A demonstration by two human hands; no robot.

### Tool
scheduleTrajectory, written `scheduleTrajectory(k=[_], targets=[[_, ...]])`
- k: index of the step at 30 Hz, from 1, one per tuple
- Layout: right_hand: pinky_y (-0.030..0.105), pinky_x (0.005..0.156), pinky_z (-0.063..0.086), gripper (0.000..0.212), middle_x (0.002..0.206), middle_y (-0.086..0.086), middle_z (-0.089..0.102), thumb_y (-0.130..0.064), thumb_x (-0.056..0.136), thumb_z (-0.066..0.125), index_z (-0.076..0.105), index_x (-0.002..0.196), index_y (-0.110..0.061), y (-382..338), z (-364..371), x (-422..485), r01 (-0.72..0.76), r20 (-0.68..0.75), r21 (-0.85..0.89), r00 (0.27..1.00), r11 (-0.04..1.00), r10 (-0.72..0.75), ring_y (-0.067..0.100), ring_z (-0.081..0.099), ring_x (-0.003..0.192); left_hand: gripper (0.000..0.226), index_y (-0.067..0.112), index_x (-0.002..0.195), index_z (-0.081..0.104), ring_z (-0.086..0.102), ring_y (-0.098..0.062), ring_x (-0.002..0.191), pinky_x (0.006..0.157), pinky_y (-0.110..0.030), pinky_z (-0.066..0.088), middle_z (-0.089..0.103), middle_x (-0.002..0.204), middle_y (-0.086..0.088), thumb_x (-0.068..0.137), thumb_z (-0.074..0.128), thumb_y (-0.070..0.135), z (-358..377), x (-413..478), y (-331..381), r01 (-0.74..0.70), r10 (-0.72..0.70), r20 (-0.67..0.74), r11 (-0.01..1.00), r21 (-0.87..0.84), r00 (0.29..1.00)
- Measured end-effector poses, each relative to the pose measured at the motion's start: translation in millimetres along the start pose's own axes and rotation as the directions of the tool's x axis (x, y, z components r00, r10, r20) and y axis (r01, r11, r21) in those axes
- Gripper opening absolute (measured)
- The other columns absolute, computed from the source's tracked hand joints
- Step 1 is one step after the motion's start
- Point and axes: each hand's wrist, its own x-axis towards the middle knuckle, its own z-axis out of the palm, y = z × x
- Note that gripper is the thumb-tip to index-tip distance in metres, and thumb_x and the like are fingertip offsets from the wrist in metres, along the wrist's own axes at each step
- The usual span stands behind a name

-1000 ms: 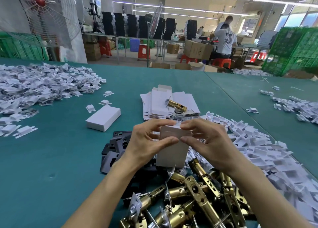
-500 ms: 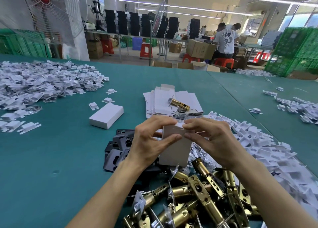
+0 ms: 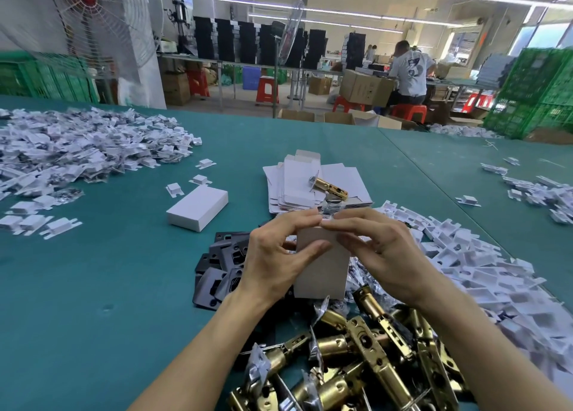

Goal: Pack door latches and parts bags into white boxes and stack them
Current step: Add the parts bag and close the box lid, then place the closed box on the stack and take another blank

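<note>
Your left hand (image 3: pixel 273 261) grips the upright white box (image 3: pixel 322 271) above the brass latches (image 3: pixel 356 358) while your right hand (image 3: pixel 381 255) pinches its top edge, so brace the sides and tuck the flap squarely.

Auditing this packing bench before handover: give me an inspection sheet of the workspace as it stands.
Surface: teal table, bare patches between the heaps.
Job's things: upright white box in hand; closed white box lying to its left; flat box blanks with one brass latch on top; latch heap nearest the person; black plates beside it.
Clutter: left insert heap; right insert heap.
Grippers: left hand and right hand both grip the upright white box, fingertips meeting at its top end.
Cables: nothing seen.
Surroundings: standing fan, green crates, seated person at a far bench.
</note>
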Motion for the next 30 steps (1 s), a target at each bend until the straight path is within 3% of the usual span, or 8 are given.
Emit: scheduleTrajectory(k=[6,10,15,19,22,24,27,30], targets=[[0.027,0.079,0.058,0.043,0.126,-0.011,0.063,-0.014,0.094,0.064,0.065,0.119,-0.049,3,4,-8,-0.219,0.109,0.276,0.975,0.936,0.196,0.011,0.064,0.108,0.047,0.034,0.114,0.067,0.070,-0.007,0.098,0.071,-0.024,0.059,0.070,0.115,0.014,0.073,0.082,0.051,2,4,3,0.258,-0.253,0.056,0.961,-0.101,0.966],[0.037,0.067,0.062,0.041,0.116,0.000,0.067,-0.004,0.093,0.063,0.070,0.114,-0.038,-5,4,-5,-0.289,0.033,0.509,0.948,0.811,0.317,0.023,0.073,0.088,0.048,0.053,0.116,0.051,0.069,-0.006,0.093,0.069,-0.023,0.058,0.066,0.112,0.011,0.075,0.073,0.066,2,6,4,0.458,-0.446,0.128,0.884,-0.088,0.886],[0.038,0.065,0.061,0.030,0.112,0.016,0.063,-0.006,0.095,0.060,0.064,0.113,-0.030,-18,7,17,-0.353,-0.005,0.837,0.760,0.419,0.650,0.026,0.074,0.084,0.034,0.039,0.116,0.048,0.069,-0.024,0.094,0.071,-0.051,0.062,0.061,0.109,-0.005,0.089,0.061,0.057,8,17,20,0.549,-0.584,-0.050,0.786,-0.283,0.810],[0.034,0.059,0.059,0.027,0.108,0.015,0.067,-0.005,0.098,0.056,0.062,0.114,-0.027,-31,36,34,-0.348,0.103,0.904,0.741,0.248,0.663,0.028,0.075,0.076,0.022,0.034,0.106,0.036,0.068,-0.034,0.086,0.062,-0.052,0.059,0.058,0.105,-0.003,0.098,0.056,0.041,14,22,30,0.512,-0.593,-0.241,0.796,-0.324,0.769],[0.032,0.060,0.059,0.035,0.118,0.013,0.064,-0.012,0.100,0.056,0.056,0.129,-0.031,-27,46,46,-0.442,0.176,0.846,0.759,0.297,0.627,0.026,0.075,0.078,0.020,0.032,0.094,0.033,0.060,-0.017,0.051,0.039,-0.029,0.044,0.058,0.095,-0.010,0.102,0.051,0.030,-1,31,20,0.530,-0.594,-0.266,0.801,-0.279,0.759],[0.030,0.061,0.058,0.043,0.113,0.012,0.066,-0.020,0.101,0.057,0.049,0.138,-0.039,-17,46,54,-0.579,0.266,0.683,0.766,0.446,0.586,0.024,0.075,0.074,0.019,0.027,0.093,0.032,0.050,-0.012,0.038,0.034,-0.026,0.038,0.055,0.095,-0.013,0.103,0.048,0.029,-18,42,2,0.595,-0.643,-0.291,0.766,-0.245,0.708],[0.023,0.051,0.052,0.044,0.092,0.013,0.070,-0.021,0.097,0.061,0.050,0.139,-0.029,0,42,64,-0.647,0.333,0.367,0.762,0.668,0.555,0.014,0.069,0.060,0.022,0.021,0.101,0.028,0.066,-0.036,0.074,0.066,-0.048,0.056,0.056,0.105,-0.016,0.099,0.043,0.036,-50,58,-28,0.709,-0.685,-0.447,0.690,-0.145,0.575],[0.021,0.042,0.046,0.027,0.078,0.007,0.070,-0.012,0.094,0.060,0.067,0.120,-0.015,27,33,75,-0.607,0.164,0.111,0.792,0.787,0.588,0.011,0.058,0.050,0.030,0.017,0.101,0.022,0.058,-0.045,0.100,0.088,-0.052,0.048,0.056,0.116,-0.023,0.083,0.032,0.040,-84,69,-57,0.795,-0.670,-0.584,0.602,-0.066,0.459]])
